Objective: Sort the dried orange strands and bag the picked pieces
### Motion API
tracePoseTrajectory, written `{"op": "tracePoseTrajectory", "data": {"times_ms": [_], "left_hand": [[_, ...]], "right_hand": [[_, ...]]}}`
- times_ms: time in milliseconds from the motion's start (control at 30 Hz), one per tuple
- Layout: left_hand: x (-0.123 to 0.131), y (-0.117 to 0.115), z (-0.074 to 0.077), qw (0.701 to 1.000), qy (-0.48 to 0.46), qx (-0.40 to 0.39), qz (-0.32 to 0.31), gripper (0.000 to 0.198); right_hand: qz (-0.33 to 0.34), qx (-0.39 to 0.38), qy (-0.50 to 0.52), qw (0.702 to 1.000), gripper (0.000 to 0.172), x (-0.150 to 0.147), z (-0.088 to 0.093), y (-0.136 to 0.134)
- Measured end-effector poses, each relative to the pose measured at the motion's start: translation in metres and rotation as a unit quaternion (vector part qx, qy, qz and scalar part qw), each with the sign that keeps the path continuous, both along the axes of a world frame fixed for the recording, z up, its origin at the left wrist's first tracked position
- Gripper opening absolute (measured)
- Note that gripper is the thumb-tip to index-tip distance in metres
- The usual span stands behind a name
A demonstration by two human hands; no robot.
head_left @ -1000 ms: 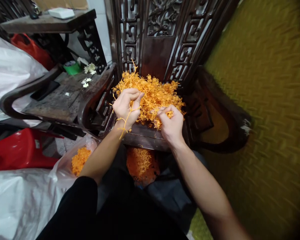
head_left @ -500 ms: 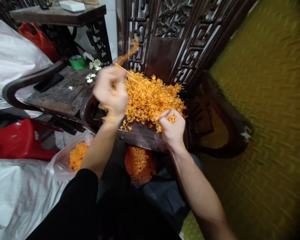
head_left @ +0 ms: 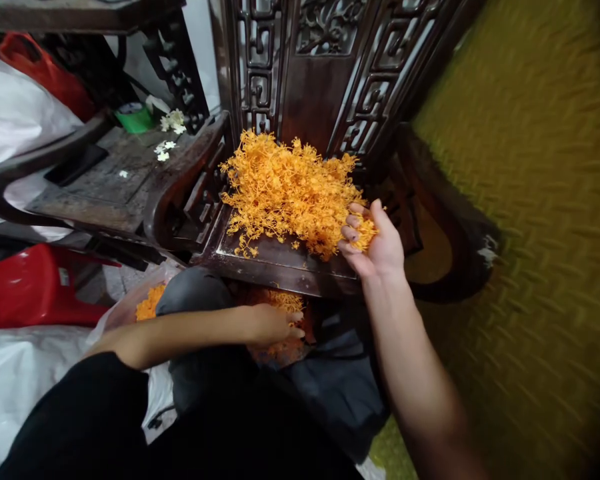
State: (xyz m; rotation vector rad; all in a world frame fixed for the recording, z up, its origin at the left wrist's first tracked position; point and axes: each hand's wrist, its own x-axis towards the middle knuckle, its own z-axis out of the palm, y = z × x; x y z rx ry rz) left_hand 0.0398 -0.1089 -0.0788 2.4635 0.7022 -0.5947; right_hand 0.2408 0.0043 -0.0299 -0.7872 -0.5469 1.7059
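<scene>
A heap of orange stringy strands lies on the seat of a dark carved wooden chair. My right hand rests at the heap's right edge, palm up, fingers curled round a small clump of the strands. My left hand is down below the seat's front edge, over a second pile of orange strands between my knees. Its fingers are partly hidden, so I cannot see whether it holds anything.
A clear bag with more orange strands sits at lower left beside a red plastic stool. A second dark wooden chair at left carries a green tape roll and small white flowers. A yellow patterned floor spreads to the right.
My left hand lifted a strand up out of the heap, then dropped below the seat to the lower pile. My right hand turned palm up at the heap's right edge.
</scene>
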Motion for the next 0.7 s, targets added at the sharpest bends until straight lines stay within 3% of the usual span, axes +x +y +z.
{"op": "tracePoseTrajectory", "data": {"times_ms": [67, 133, 200, 300, 400, 467, 567, 700], "left_hand": [[0.002, 0.024, -0.002, 0.999, 0.036, -0.003, 0.037, 0.053], [0.01, 0.06, -0.005, 0.985, 0.06, 0.055, 0.149, 0.024], [0.022, 0.095, -0.013, 0.971, 0.062, 0.107, 0.207, 0.024], [0.039, 0.13, -0.036, 0.952, 0.05, 0.162, 0.254, 0.034], [0.045, 0.14, -0.055, 0.947, 0.018, 0.181, 0.266, 0.035], [0.045, 0.14, -0.059, 0.946, -0.004, 0.177, 0.27, 0.033], [0.04, 0.141, -0.042, 0.94, -0.038, 0.169, 0.293, 0.025], [0.012, 0.135, 0.021, 0.909, -0.161, 0.186, 0.336, 0.025]], "right_hand": [[-0.013, -0.003, 0.005, 1.0, 0.042, -0.002, -0.001, 0.001], [-0.013, -0.017, 0.015, 1.0, 0.055, -0.005, -0.001, 0.003], [-0.005, -0.025, 0.022, 0.999, 0.057, -0.008, -0.004, 0.006], [0.004, -0.014, 0.01, 1.0, 0.045, -0.008, -0.011, 0.011], [0.002, -0.001, -0.03, 1.0, 0.034, -0.003, -0.018, 0.017], [-0.011, -0.002, -0.053, 0.999, 0.026, 0.0, -0.02, 0.02], [-0.044, -0.017, -0.092, 0.995, 0.031, -0.002, -0.023, 0.022], [-0.044, 0.014, -0.176, 0.983, 0.032, -0.025, -0.029, 0.011]]}}
